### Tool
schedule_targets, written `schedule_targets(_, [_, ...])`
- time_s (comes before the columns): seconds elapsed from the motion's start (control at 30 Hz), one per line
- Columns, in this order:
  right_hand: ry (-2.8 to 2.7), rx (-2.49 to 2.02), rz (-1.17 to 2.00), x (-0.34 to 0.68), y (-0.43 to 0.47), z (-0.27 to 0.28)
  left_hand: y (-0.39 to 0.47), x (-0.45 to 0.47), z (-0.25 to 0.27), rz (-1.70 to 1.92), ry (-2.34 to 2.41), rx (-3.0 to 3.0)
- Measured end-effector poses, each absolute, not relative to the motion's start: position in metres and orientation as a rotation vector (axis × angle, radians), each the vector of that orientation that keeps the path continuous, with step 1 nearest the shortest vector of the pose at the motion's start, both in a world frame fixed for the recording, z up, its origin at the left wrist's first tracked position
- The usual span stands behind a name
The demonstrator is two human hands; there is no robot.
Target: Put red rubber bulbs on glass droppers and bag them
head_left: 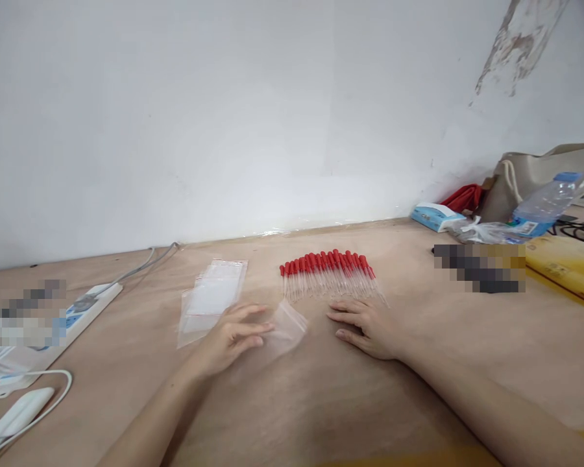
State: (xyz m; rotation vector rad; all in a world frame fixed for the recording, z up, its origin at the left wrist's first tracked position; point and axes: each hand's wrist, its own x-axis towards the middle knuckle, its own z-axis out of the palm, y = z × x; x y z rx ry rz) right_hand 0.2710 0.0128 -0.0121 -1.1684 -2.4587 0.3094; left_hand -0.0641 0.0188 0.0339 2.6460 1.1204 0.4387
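A row of glass droppers with red rubber bulbs (324, 263) lies on the brown-covered table, bulbs toward the wall and thin tips toward me. My left hand (236, 334) rests low with its fingers apart, fingertips at a clear plastic zip bag (291, 327); part of the bag is behind the hand. Just below the dropper tips, my right hand (370, 327) lies palm down, fingers stretched out and holding nothing. Beyond my left hand is a loose stack of clear zip bags (217, 288).
At left lie a white power strip (102, 305) with cables and a white charger-like item (22, 413). Toward the right are a blue tissue pack (433, 217), a plastic bottle (547, 204), a grey bag (501, 188) and a yellow package (567, 266). A white wall (272, 117) backs the table.
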Motion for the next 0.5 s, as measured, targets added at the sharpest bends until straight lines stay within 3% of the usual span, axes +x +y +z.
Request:
schedule_targets(0.27, [-2.289, -1.158, 0.237, 0.27, 0.023, -0.014, -0.008, -0.027, 0.019, 0.283, 1.082, 2.726])
schedule_targets(0.5, [-1.731, -1.616, -0.048, 0.264, 0.104, 0.014, -0.009, -0.005, 0.008, 0.152, 0.944, 2.772])
